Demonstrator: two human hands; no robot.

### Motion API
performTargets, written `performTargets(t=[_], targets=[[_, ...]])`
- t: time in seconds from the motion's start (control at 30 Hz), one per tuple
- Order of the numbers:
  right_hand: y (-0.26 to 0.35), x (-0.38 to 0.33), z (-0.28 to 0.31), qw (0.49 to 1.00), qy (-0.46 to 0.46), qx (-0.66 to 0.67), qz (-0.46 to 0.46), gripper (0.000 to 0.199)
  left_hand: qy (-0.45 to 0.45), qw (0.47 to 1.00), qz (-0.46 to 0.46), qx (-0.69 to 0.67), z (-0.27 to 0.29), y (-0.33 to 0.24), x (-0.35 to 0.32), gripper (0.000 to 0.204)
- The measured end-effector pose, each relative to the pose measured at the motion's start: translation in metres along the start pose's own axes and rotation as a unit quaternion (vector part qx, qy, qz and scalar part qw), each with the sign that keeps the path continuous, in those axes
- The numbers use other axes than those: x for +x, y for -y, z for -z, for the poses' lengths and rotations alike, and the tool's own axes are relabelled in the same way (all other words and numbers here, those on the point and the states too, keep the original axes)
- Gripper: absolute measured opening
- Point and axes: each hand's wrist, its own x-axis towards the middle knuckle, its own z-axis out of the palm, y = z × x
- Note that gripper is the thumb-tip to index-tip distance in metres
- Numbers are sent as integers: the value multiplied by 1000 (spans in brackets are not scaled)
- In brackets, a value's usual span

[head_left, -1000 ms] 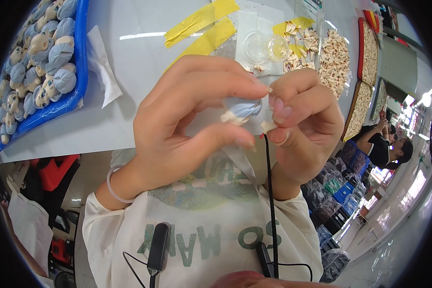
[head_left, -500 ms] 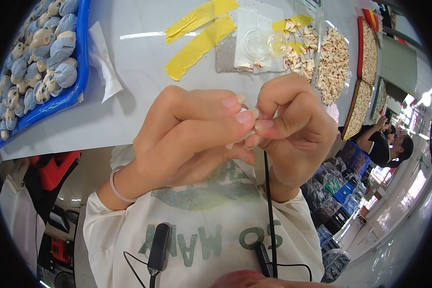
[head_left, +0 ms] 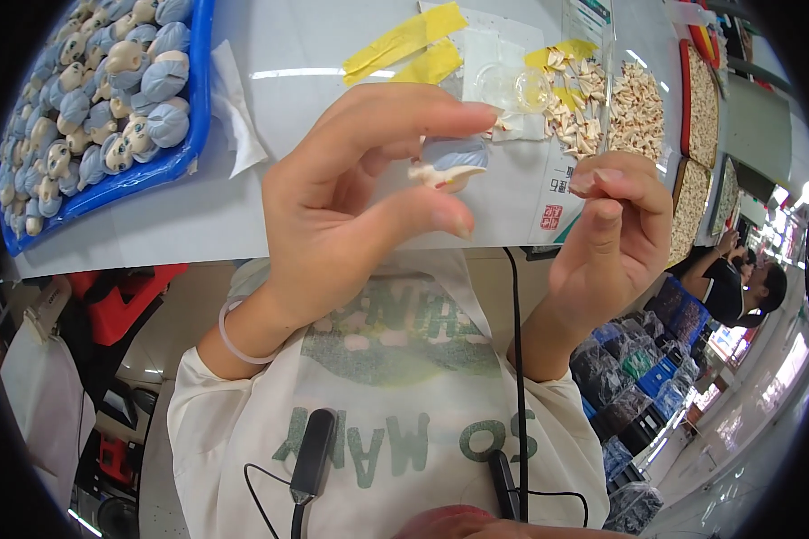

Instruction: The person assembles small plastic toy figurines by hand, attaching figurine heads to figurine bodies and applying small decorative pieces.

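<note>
My left hand [head_left: 342, 189] holds a small doll head [head_left: 458, 153] with light blue hair, above the table's near edge. Its thumb and forefinger are spread around the head, and the fingers behind are partly hidden by it. A pale pointed ear piece [head_left: 454, 173] with a touch of red lies along the head's near side. To the right, my right hand [head_left: 616, 242] is apart from the head, fingers curled and thumb a little away from them. Nothing shows in it. Beyond it lie loose pointed ear pieces [head_left: 636, 112] in a heap.
At left, a blue tray [head_left: 202, 90] holds many similar doll heads, with white tissue [head_left: 234, 117] beside it. Yellow tape strips [head_left: 404, 43] and a round clear dish [head_left: 490, 87] lie farther back. Filled trays [head_left: 697, 103] line the right side. A co-worker [head_left: 755, 278] sits beyond.
My hands have separated: the right moved right, away from the doll head. My left thumb and forefinger have spread, exposing the head. The whole view has shifted slightly.
</note>
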Motion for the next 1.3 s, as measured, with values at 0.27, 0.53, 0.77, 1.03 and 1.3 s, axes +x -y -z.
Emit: performTargets(t=[0.27, 0.53, 0.77, 1.03, 1.3], targets=[[-4, -7, 2, 999, -4, 2, -35, 11, -58, 966, 166, -190, -2, -15, 0, 66], [-1, -6, 0, 998, 17, -51, -26, 17, -37, 965, 151, -212, 3, -11, 2, 69], [-1, -10, -3, 998, 13, -19, -53, 8, -21, 924, 185, -335, 9, -12, 2, 63], [0, -13, -3, 997, 20, -25, -72, 8, -28, 906, 178, -384, 9, -10, 1, 62], [-1, -15, -2, 997, 34, -23, -72, 10, -35, 873, 175, -453, 10, -6, 1, 47]])
